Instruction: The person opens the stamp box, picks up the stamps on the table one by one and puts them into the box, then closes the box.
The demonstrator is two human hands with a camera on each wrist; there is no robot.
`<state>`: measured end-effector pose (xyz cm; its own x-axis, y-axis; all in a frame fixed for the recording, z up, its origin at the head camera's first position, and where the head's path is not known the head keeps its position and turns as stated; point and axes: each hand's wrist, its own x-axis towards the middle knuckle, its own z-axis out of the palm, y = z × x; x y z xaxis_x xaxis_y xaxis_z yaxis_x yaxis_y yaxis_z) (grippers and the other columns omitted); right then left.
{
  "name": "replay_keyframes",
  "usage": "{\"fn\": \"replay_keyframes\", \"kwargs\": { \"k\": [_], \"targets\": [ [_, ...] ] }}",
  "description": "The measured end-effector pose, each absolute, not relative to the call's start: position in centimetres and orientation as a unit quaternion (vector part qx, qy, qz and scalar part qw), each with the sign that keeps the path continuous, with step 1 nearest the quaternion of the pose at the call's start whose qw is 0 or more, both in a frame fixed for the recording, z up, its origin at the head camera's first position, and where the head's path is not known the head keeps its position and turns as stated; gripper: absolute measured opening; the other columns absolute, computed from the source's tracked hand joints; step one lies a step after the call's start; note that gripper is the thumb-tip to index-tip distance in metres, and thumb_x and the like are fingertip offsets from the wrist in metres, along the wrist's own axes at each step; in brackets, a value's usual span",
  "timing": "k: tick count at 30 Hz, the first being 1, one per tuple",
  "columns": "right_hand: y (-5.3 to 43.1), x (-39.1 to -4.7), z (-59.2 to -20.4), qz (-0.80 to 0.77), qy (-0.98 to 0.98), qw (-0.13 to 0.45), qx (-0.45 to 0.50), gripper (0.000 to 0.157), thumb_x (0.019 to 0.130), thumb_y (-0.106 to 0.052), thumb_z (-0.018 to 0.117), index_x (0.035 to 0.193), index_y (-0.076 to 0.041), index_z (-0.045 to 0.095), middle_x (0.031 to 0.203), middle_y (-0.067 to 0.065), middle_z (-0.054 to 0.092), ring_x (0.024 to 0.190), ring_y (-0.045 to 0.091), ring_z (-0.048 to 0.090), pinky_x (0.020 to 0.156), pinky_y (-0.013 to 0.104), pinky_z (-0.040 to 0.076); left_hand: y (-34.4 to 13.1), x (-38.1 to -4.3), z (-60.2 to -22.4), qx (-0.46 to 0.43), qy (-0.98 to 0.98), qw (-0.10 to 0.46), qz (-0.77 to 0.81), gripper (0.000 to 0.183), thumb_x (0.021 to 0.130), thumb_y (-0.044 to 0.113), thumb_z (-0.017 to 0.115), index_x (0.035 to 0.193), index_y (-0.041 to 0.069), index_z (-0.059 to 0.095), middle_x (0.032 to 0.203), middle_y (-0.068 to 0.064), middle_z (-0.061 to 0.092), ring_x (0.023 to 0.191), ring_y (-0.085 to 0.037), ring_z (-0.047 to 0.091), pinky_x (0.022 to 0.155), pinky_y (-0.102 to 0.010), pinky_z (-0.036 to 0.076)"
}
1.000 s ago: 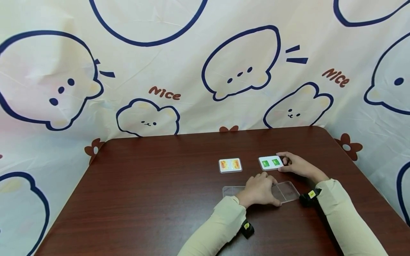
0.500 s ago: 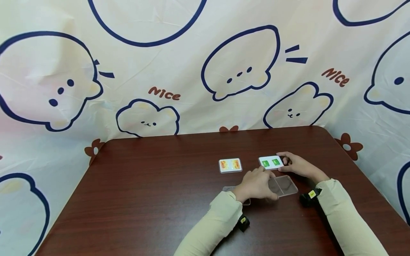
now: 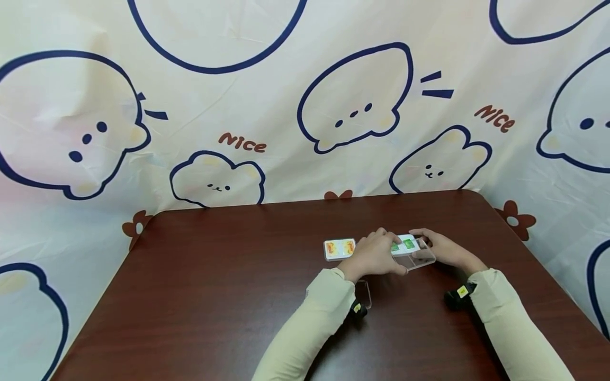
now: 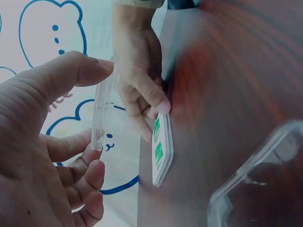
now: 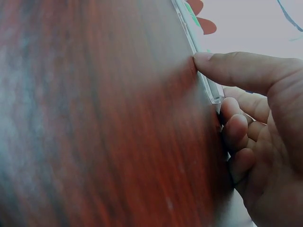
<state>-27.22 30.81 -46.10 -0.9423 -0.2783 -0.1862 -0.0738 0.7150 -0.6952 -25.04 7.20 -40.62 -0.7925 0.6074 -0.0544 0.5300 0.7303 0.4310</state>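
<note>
My left hand [image 3: 374,254] pinches a clear plastic lid [image 4: 98,118] between thumb and fingers. In the head view this lid is raised off the table and partly overlaps a stack of white cards with green pictures [image 3: 406,245]. The cards seem to sit in a shallow clear case. My right hand [image 3: 447,248] pinches the right end of that stack, thumb at the near edge, as the right wrist view shows. In the left wrist view the lid stands apart from the cards [image 4: 162,151].
A second set of cards with orange pictures [image 3: 339,248] lies left of my left hand, partly hidden by it. Another clear plastic piece [image 4: 255,172] lies on the dark wooden table [image 3: 229,296], mostly under my left wrist. A patterned cloth [image 3: 286,174] hangs behind the table.
My left hand has lifted the clear lid and carried it away from me, from the near side of the green-pictured cards to partly over them. The right hand keeps its hold.
</note>
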Motion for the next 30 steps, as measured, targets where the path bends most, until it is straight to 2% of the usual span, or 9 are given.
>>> {"fn": "replay_keyframes", "kwargs": {
  "k": [3,6,12,18,30],
  "targets": [
    [30.9,-27.2,-46.2,-0.359,0.918,0.139,-0.094,0.072,0.088,-0.033,0.069,0.142,0.004,0.038,0.133,0.027,0.047,0.106,0.028,0.051,0.085,0.033,0.043,7.1,-25.5,-40.6,0.301,0.924,0.098,0.214,0.066,0.075,0.050,0.077,0.131,0.020,0.057,0.114,0.003,0.054,0.089,-0.008,0.046,0.073,-0.022,0.038],
    [31.0,-27.3,-46.3,-0.356,0.920,0.134,-0.095,0.071,0.088,-0.033,0.069,0.141,0.003,0.039,0.133,0.026,0.048,0.107,0.029,0.051,0.086,0.034,0.043,7.0,-26.1,-40.7,0.296,0.925,0.098,0.218,0.065,0.075,0.050,0.077,0.130,0.020,0.058,0.114,0.003,0.054,0.088,-0.008,0.046,0.072,-0.022,0.038],
    [31.1,-27.6,-46.5,-0.369,0.915,0.142,-0.085,0.068,0.087,-0.027,0.071,0.140,0.003,0.039,0.118,0.019,0.054,0.098,0.024,0.050,0.081,0.031,0.041,6.9,-27.3,-40.7,0.284,0.927,0.101,0.225,0.063,0.076,0.047,0.078,0.128,0.019,0.058,0.111,0.003,0.054,0.086,-0.008,0.046,0.069,-0.021,0.037],
    [31.2,-27.7,-46.8,-0.383,0.909,0.138,-0.088,0.069,0.086,-0.022,0.072,0.141,0.004,0.039,0.100,0.011,0.050,0.086,0.019,0.045,0.070,0.025,0.039,6.8,-28.3,-41.1,0.275,0.923,0.119,0.243,0.061,0.075,0.045,0.078,0.126,0.018,0.060,0.109,0.002,0.054,0.085,-0.008,0.046,0.070,-0.021,0.039],
    [31.3,-27.6,-46.6,-0.382,0.909,0.142,-0.089,0.069,0.087,-0.022,0.071,0.142,0.004,0.037,0.101,0.011,0.048,0.087,0.020,0.043,0.071,0.026,0.038,7.3,-29.3,-41.9,0.276,0.915,0.142,0.257,0.059,0.077,0.040,0.078,0.128,0.016,0.059,0.112,0.000,0.053,0.084,-0.009,0.045,0.069,-0.021,0.039]
  ]
}}
